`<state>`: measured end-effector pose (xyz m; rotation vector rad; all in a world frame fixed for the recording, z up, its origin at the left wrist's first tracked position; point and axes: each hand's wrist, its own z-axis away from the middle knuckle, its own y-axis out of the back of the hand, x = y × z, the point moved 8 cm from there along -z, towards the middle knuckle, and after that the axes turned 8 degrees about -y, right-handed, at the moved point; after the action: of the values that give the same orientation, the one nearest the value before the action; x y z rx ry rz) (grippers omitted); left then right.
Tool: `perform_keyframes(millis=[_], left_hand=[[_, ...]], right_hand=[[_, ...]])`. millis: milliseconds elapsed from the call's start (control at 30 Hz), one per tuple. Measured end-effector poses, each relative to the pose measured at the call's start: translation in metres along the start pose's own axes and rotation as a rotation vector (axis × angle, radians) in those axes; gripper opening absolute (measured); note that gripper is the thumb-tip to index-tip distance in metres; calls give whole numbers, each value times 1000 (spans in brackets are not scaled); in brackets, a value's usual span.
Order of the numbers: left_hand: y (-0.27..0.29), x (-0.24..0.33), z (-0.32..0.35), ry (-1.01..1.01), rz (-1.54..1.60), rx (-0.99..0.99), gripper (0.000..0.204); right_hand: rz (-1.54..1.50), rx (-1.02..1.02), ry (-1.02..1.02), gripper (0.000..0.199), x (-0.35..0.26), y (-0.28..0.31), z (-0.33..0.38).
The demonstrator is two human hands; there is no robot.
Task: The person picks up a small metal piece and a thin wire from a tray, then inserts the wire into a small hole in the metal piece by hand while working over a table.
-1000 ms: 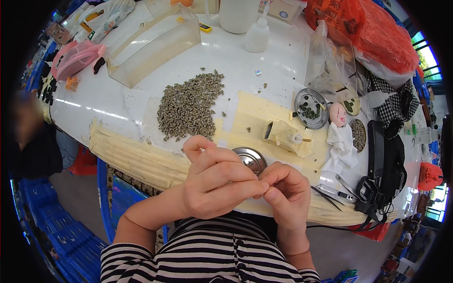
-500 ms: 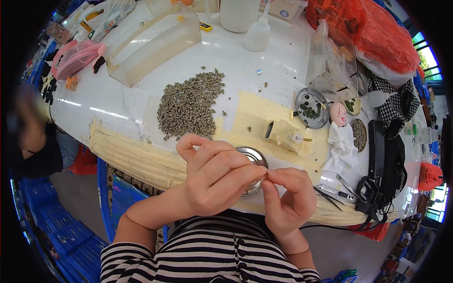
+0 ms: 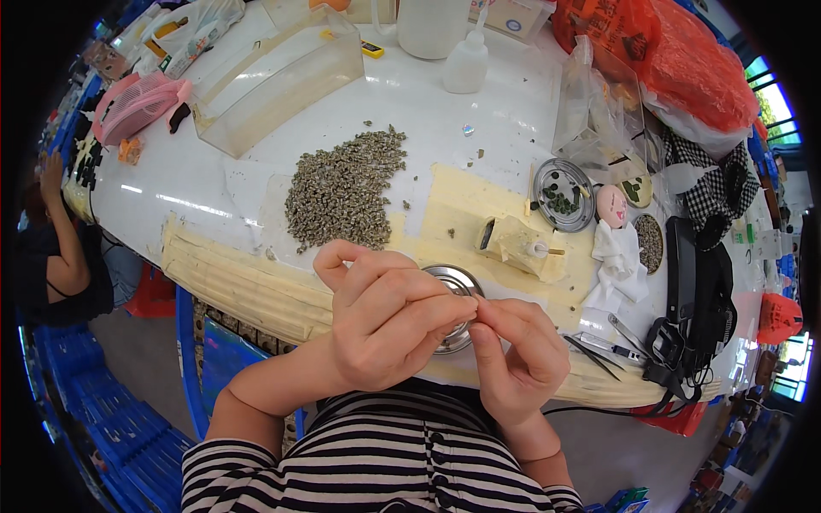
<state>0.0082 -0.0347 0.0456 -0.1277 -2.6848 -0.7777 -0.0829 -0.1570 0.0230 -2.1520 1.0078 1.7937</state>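
Observation:
My left hand (image 3: 385,316) and my right hand (image 3: 522,355) meet at their fingertips above the table's near edge. Both are closed in a pinch; whatever lies between the fingers is too small and covered to make out. Just beneath them is a round shiny metal dish (image 3: 456,278), partly hidden by my fingers. Beyond my left hand spreads a pile of small metallic pieces (image 3: 346,192). To the right of the pile, a block wrapped in yellowish tape (image 3: 522,246) has a thin stick poking out of its side.
On the right are a metal dish with dark green bits (image 3: 560,203), a pink egg-shaped thing (image 3: 611,205), crumpled white tissue (image 3: 617,267), tweezers (image 3: 596,355) and a black bag (image 3: 682,282). Farther back stand a clear tray (image 3: 282,94) and a squeeze bottle (image 3: 467,64). Another person (image 3: 64,248) sits at left.
Both my hands have shifted very slightly to the left, still pinched together. The person at left has changed pose, with a hand now raised.

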Motion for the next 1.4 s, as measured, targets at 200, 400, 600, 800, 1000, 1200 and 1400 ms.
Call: perform_keyframes(millis=[200,400,600,800,1000,1200,1400], left_hand=[[0,0,-5,-28,139,-96,23],[-1,4,-1,-41,40,-46,27],[-2,-1,-2,14,-32,-21,28],[0,-2,-1,13,41,-32,26],[1,-1,-5,-7,149,-60,23],[-2,4,-4,-51,122,-74,22],[-3,6,-1,-30,45,-26,25]], right_hand=[[-530,-172,-323,20,27,-8,3],[-392,-63,-238,20,24,1,4],[-19,58,34,24,-4,6,5],[-113,-27,-86,24,7,2,3],[-522,-183,-298,19,26,-5,4],[-856,-271,-467,13,33,-18,5],[-582,-109,-337,12,32,-4,6]])
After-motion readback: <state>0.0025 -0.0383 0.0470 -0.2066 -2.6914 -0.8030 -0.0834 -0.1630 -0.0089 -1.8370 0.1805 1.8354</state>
